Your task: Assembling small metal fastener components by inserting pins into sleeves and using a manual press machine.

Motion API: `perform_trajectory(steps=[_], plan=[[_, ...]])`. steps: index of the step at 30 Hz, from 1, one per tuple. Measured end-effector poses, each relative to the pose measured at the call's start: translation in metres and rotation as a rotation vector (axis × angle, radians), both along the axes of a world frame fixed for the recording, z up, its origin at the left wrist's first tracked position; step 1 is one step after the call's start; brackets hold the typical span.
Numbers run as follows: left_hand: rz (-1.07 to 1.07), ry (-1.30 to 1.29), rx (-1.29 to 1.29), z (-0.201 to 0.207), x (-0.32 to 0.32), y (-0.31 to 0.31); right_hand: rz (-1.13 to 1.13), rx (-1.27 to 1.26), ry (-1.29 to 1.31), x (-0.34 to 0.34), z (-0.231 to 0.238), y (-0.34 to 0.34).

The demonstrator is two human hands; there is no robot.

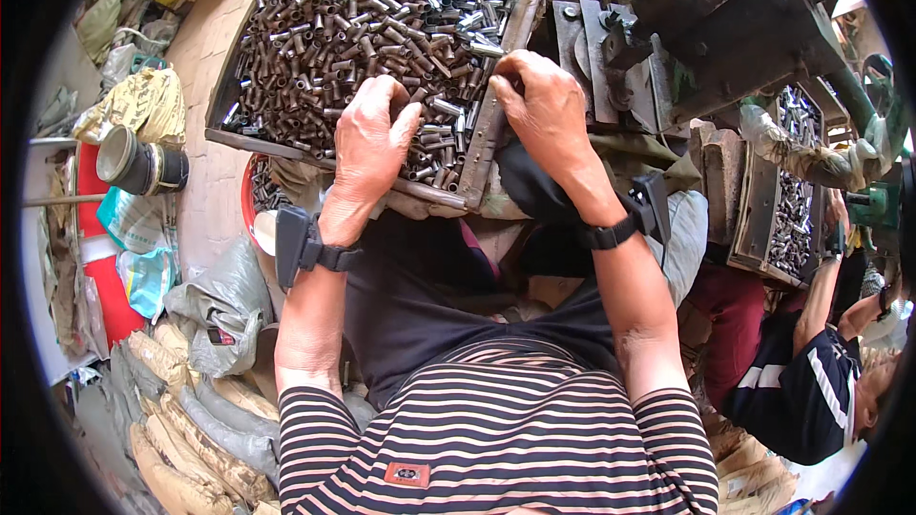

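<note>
A shallow wooden tray (485,148) with a worn rim holds a heap of short metal tubes (334,33), most of them brown and some shiny silver. My left hand (372,133) is over the tray's near side, its fingers curled down toward the tubes; whatever they grip is hidden. Above the tray's right rim, my right hand (544,105) has thumb and forefinger drawn together. A shiny tube (487,50) lies right by those fingertips, and I cannot tell if they grip it. Each wrist wears a black strap with a dark box.
Dark metal machinery (725,29) stands close on the right. Beyond it another person (801,381) works beside a second tray of tubes (794,186). A red-rimmed bucket (252,200) of metal pieces stands under the tray's left corner. Filled sacks (191,420) and a grey plastic bag (224,310) lie left.
</note>
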State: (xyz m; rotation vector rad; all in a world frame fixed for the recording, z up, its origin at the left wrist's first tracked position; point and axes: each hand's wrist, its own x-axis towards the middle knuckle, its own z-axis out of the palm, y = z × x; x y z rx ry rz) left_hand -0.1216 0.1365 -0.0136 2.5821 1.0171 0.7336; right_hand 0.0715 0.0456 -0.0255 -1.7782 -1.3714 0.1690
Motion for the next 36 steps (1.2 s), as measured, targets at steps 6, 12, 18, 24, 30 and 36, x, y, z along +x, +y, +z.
perform_trajectory(steps=[6, 12, 18, 24, 30, 36], plan=[[-0.003, -0.547, -0.810, -0.006, -0.014, -0.001, -0.121, 0.035, -0.255, 0.009, -0.006, 0.032], [0.005, -0.577, -0.922, -0.013, -0.019, -0.006, -0.115, -0.020, -0.511, 0.004, -0.012, 0.048], [0.008, -0.579, -0.947, -0.012, -0.019, -0.010, -0.030, 0.062, -0.134, 0.002, -0.003, 0.022], [-0.032, -0.683, -1.057, -0.007, -0.011, -0.018, 0.173, 0.004, 0.820, 0.002, 0.001, -0.010], [-0.053, -0.618, -1.077, -0.010, -0.006, -0.031, 0.213, -0.045, 0.969, -0.005, 0.003, -0.019], [-0.049, -0.645, -1.082, -0.012, -0.007, -0.032, 0.199, 0.057, 0.932, -0.010, 0.003, -0.016]])
